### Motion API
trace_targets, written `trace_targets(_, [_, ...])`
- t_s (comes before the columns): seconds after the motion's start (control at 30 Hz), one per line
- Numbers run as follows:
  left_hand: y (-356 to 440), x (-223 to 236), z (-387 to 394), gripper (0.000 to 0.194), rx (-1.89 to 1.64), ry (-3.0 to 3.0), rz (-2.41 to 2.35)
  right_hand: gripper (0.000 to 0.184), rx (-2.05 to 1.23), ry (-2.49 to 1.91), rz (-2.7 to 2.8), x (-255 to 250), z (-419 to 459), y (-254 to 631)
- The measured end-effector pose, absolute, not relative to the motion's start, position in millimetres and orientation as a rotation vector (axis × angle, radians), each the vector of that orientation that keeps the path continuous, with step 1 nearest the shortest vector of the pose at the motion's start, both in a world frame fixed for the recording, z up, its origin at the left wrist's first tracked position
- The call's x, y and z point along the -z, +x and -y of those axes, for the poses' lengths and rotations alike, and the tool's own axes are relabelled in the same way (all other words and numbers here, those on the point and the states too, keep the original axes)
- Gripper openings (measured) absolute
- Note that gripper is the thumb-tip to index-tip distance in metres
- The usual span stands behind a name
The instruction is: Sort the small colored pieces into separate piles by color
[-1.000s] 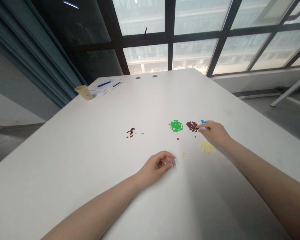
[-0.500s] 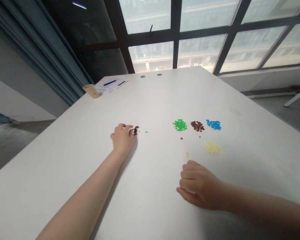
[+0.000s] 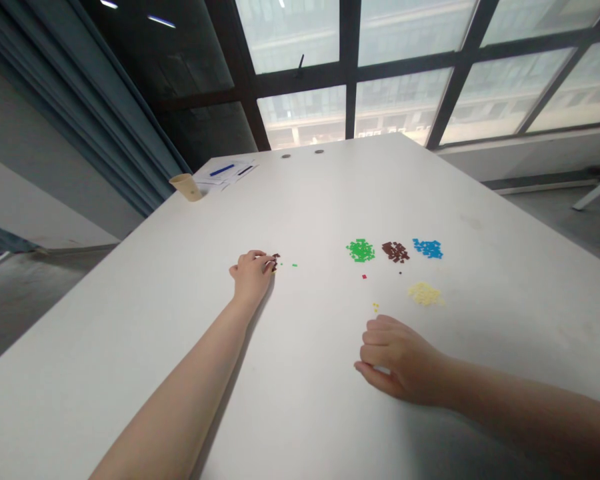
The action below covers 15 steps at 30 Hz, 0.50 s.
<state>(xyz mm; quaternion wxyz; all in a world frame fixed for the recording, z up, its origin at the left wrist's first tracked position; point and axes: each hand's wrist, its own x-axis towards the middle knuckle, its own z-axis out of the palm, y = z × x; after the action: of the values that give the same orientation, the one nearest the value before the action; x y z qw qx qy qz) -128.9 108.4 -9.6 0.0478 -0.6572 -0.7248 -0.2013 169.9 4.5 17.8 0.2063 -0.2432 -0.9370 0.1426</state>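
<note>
Over on the left, my left hand (image 3: pixel 253 273) reaches to a small cluster of dark brown pieces (image 3: pixel 276 256). Its thumb and fingers are brought together at the cluster and partly cover it; anything between the fingertips is too small to make out. My right hand (image 3: pixel 400 360) rests closed on the white table (image 3: pixel 310 400), fingers curled in, and nothing shows in it. Just beyond its knuckles lie a few tiny yellow pieces (image 3: pixel 375 307). A loose green piece (image 3: pixel 295 265) lies right of the brown cluster.
Flat piles of small pieces lie on the right: green (image 3: pixel 361 251), brown (image 3: pixel 395 252), blue (image 3: pixel 428 249) and pale yellow (image 3: pixel 425 294). A single red piece (image 3: pixel 364 277) sits below the green pile. A paper cup (image 3: pixel 187 188) and papers with a blue pen (image 3: pixel 223 170) are at the far left.
My right hand has drawn back from the brown pile to the near table and curled up. My left hand has gone left and forward to the brown cluster; its fingers have since closed in there.
</note>
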Motion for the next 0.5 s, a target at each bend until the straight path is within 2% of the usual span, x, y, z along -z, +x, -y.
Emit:
trace_targets(0.37, [-121.6, 5.9, -107.5, 0.021, 0.561, -2.021, 2.241, 0.025, -0.398, -0.683, 2.633, -17.7, -5.0, 169.7])
trace_targets(0.5, [-120.0, 1.1, -105.8, 0.021, 0.705, -2.06, 2.198, 0.025, -0.39, -0.689, 2.635, -17.6, -4.7, 169.1])
